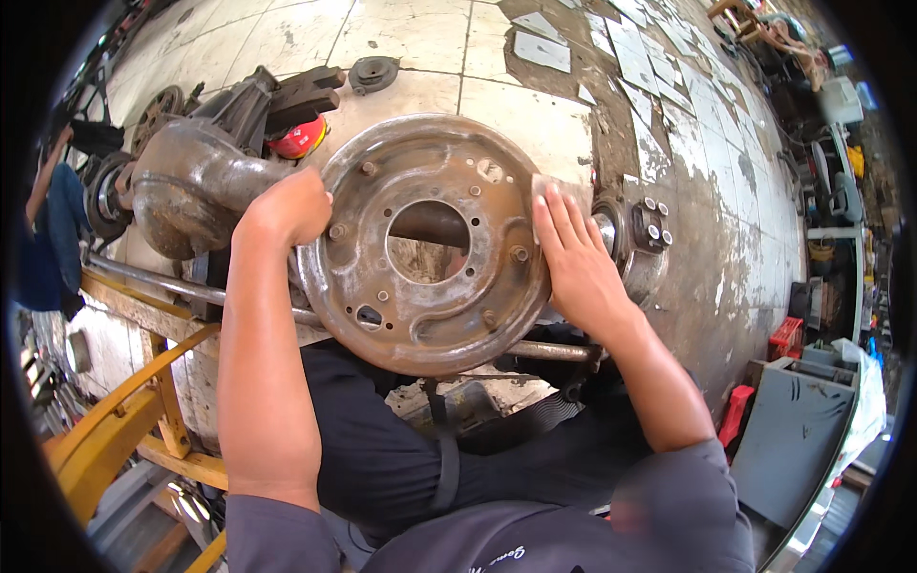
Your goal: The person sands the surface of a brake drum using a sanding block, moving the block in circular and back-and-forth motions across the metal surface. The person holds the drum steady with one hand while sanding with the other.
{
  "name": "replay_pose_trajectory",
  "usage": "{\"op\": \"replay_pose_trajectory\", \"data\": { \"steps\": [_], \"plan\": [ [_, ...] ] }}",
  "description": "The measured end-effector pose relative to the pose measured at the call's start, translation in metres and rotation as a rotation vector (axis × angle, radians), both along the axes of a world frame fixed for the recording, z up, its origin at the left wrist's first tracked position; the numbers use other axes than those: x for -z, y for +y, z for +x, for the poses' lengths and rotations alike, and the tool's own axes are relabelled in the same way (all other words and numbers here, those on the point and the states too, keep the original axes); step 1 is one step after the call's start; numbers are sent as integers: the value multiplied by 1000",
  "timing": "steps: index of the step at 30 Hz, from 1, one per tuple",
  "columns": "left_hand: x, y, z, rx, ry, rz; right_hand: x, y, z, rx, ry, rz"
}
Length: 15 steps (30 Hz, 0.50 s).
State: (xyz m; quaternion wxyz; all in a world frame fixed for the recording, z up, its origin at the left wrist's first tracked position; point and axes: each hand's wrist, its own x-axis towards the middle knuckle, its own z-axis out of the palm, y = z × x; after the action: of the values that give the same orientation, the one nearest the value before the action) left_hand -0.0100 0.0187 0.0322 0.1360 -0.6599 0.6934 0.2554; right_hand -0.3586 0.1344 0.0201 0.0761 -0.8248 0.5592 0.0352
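Beyond the far rim of the round metal plate (358,286), the pale tiled floor (411,38) stretched away, with a dark round part (373,74) and broken tile pieces (542,53) lying on it. Room was tighter to the plate's left, where a rusty axle housing (181,181) came up near the rim, with a red bowl-shaped thing (300,138) beside it. A hub with bolts (652,224) stood near the plate's right side, past the person's fingers. Toward the body, the plate's near edge came over the dark trousers (368,420). A yellow frame (124,411) stood well apart at its lower left.

The plate sat between the two hands. The left hand (296,205) was closed at its upper left rim, though its fingertips were hidden. The right hand (578,244) lay open and flat at its right edge, fingers together over a tan piece (543,180), of paper or cloth, I cannot tell which.

The plate was brownish and worn, with scuffed silvery patches. It had a big round hole in the middle, smaller holes around that, a few stubby bolts and raised curved ridges.
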Motion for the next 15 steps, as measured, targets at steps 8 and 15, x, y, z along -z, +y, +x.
{"op": "replay_pose_trajectory", "data": {
  "steps": [8,15],
  "plan": [
    [-4,1,0,-146,64,16,-20,35,1,-47,86,133],
    [3,-5,6,-100,30,8,0,0,-1,-36,18,-36]
  ]
}}
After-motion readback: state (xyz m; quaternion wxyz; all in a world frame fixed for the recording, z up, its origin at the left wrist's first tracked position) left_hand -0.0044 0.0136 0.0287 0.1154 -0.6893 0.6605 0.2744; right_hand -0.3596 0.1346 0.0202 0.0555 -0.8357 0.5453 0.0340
